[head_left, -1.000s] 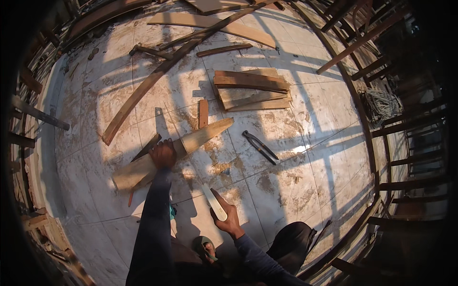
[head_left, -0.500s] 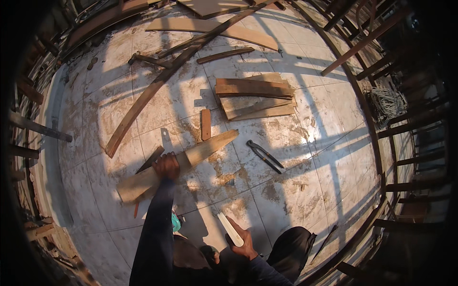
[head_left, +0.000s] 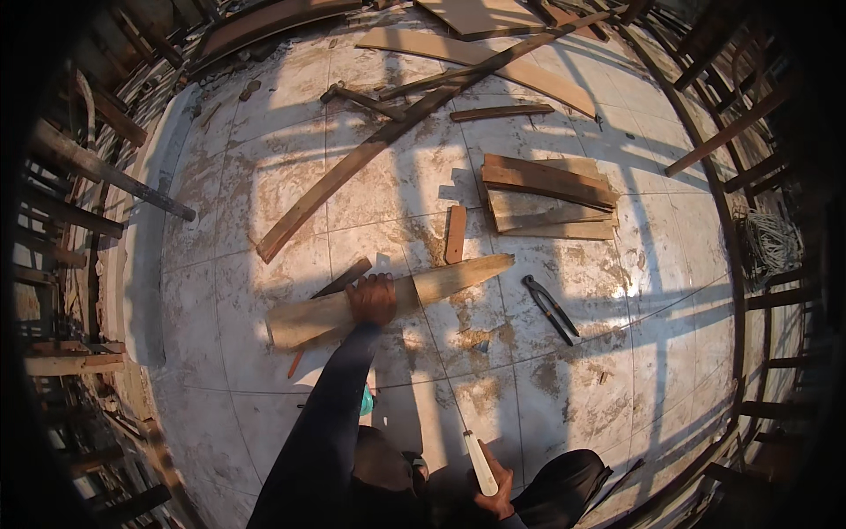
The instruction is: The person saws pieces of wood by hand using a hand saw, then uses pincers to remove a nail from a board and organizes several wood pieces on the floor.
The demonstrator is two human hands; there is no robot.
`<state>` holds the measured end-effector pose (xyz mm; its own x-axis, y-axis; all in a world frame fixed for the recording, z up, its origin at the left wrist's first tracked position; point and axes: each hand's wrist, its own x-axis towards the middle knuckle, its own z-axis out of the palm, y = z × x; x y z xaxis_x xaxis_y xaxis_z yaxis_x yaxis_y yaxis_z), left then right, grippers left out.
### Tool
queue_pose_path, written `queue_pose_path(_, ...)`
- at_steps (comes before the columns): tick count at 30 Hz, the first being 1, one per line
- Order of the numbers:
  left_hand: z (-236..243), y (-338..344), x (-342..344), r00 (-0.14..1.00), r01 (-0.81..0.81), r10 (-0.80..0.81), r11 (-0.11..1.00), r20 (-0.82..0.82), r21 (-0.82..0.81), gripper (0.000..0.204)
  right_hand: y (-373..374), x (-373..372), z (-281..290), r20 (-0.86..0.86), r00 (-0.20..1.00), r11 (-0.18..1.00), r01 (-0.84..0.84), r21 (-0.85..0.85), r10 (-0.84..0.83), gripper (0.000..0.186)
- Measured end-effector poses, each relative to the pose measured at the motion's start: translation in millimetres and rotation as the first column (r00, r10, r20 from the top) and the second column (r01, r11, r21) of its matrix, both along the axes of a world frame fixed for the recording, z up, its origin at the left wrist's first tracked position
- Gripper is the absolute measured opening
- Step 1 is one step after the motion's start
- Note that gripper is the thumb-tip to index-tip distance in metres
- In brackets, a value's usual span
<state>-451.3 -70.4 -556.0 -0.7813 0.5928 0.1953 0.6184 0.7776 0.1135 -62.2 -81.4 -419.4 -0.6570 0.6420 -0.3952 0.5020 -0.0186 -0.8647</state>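
My left hand is closed over the middle of a rough, weathered wooden plank, which lies slanted on the tiled floor. A dark strip of wood sticks out behind the plank, next to my fingers. A thin orange-red stick pokes out under its near left side. Close to my right knee, my right hand is wrapped around a long, narrow, pale handle-shaped piece. Whether it bears a blade, I cannot tell. A pair of pincers lies right of the plank, and a small brown wood block just beyond it.
Several boards are stacked farther right. A long beam crosses the far floor near a hammer and a wide flat board. Something teal shows beside my left forearm. Coiled cord sits by the right edge.
The view has turned, so the whole scene sits farther right. My right hand with the pale piece has come slightly closer to my body. My left hand stays on the plank.
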Motion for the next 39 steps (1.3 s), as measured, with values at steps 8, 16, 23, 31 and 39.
queue_pose_path(8,7,-1,3,1.000,0.020,-0.019,0.995,-0.008,0.100,0.032,30,-63,-16,-0.185,0.983,0.998,-0.011,0.068,0.023,0.053)
queue_pose_path(16,-6,0,-3,0.984,0.012,0.008,0.994,-0.178,0.109,0.028,0,11,48,-0.209,0.978,1.000,0.007,-0.022,-0.011,0.079)
queue_pose_path(23,-5,3,-5,0.996,0.011,0.001,0.991,-0.089,0.136,0.026,19,-35,-10,-0.034,0.999,1.000,0.002,-0.010,-0.002,0.053)
queue_pose_path(31,3,2,0,1.000,-0.020,0.019,0.995,0.010,0.096,0.031,30,-42,23,0.025,1.000,1.000,-0.011,-0.016,0.011,0.059)
queue_pose_path(39,4,4,-6,0.993,-0.046,0.045,0.999,0.112,0.003,0.035,19,-11,53,-0.104,0.991,0.993,-0.071,0.093,0.081,0.069)
